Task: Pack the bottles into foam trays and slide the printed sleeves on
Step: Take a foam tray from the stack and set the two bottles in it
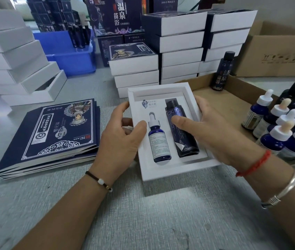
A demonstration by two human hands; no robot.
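Your two hands hold the white foam tray (170,170) in its white box, low over the grey tabletop (143,213). Your left hand (119,139) grips the left edge of the tray, with the thumb curled over the foam beside the small blue dropper bottle with the white cap (158,139). Your right hand (213,134) grips the right edge, and its thumb presses on the tall dark blue bottle (182,130). Both bottles lie in their cut-outs, side by side, caps pointing away from you. The flat stack of dark blue printed sleeves (52,134) lies on the tabletop to the left of the tray. To the right, more blue dropper bottles (278,130) stand in a shallow brown cardboard tray (233,91). Behind, packed white boxes with sleeves (179,47) are stacked.
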